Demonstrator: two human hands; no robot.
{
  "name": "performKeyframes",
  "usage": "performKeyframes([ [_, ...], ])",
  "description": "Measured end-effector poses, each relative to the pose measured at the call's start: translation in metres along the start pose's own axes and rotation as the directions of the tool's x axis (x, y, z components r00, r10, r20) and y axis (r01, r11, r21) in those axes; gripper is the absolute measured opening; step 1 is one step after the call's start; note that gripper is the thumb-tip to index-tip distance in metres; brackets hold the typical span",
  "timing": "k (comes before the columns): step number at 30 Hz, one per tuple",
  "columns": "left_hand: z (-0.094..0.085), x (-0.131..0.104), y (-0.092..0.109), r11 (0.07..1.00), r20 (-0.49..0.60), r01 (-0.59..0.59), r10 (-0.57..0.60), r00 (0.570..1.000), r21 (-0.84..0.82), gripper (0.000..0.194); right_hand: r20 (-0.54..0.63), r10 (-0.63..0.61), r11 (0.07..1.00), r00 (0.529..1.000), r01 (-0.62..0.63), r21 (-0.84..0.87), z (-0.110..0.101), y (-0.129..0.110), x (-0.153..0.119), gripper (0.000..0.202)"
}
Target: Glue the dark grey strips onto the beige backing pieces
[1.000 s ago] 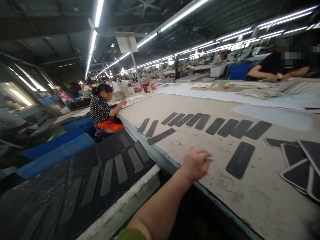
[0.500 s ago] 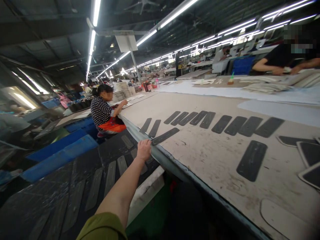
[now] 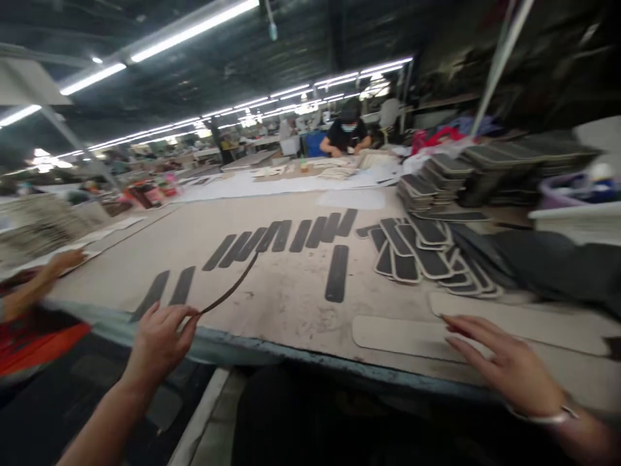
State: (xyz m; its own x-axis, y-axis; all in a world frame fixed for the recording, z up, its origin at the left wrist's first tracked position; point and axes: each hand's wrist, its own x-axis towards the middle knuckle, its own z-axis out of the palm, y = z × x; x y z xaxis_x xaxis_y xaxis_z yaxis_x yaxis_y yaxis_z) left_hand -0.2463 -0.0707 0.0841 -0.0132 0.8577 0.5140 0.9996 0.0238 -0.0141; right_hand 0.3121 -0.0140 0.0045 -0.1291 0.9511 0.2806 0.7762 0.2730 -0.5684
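My left hand (image 3: 162, 336) is closed, pinching the end of a thin dark strip-shaped piece (image 3: 231, 289). Seen edge-on, the piece bows above the table, and its far end overlaps the row of dark pieces in view. Beside that hand lie two flat dark grey rounded pieces (image 3: 183, 285). My right hand (image 3: 509, 366) hovers at or just above a long cream panel (image 3: 398, 333), thumb and forefinger apart; whether it touches the panel I cannot tell. A row of dark rounded pieces (image 3: 301, 235) lies mid-table, with a single dark piece (image 3: 336, 275) nearer me.
At right are a loose heap of dark pale-edged pieces (image 3: 407, 249), stacked pieces (image 3: 436, 178), dark cloth (image 3: 533, 259) and a white basket (image 3: 577, 220). A co-worker's arm (image 3: 36, 285) reaches in at left. Another person (image 3: 347, 133) works across the table.
The view has swung right, bringing my right hand and the heap into sight. My left hand, earlier at the table edge with a dark piece, now holds it raised and bowed over the table.
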Motion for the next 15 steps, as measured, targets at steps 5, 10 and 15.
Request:
performKeyframes([
  [5,-0.03,0.033,0.09,0.897,0.123,0.041,0.016,0.992,-0.44,0.017,-0.019,0.16,0.916,0.987,-0.141,0.376,-0.008,-0.003,0.01,0.041],
  [10,-0.029,0.049,0.178,0.539,0.36,0.281,0.045,0.932,-0.794,0.019,0.112,0.365,0.558,0.924,-0.313,0.769,-0.017,0.006,0.013,0.051],
  [15,-0.005,0.057,0.239,0.365,0.531,0.42,0.292,0.796,-0.831,0.015,0.177,0.406,0.401,0.896,-0.349,0.847,-0.022,0.018,0.016,0.048],
])
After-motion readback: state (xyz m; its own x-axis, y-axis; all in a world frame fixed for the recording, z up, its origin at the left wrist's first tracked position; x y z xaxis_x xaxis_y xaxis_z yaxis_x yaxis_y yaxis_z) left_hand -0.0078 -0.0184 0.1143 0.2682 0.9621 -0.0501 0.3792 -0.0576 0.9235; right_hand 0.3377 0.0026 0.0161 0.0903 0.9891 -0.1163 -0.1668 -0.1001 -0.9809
